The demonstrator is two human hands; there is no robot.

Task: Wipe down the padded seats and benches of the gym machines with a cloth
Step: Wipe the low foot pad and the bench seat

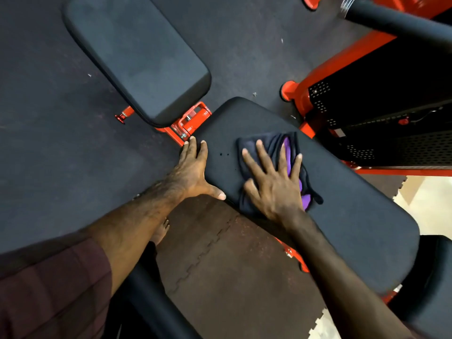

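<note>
Right now the right hand [274,189] presses the cloth [269,143] flat on the padded bench [342,216], fingers [263,155] spread straight, likely to cover more pad per stroke. Meanwhile the left hand [193,172], fingers released, braces the bench's end, seemingly for support.

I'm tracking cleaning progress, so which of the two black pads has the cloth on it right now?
The nearer pad, where both hands rest; the right hand presses the cloth flat. The farther pad is bare.
</note>
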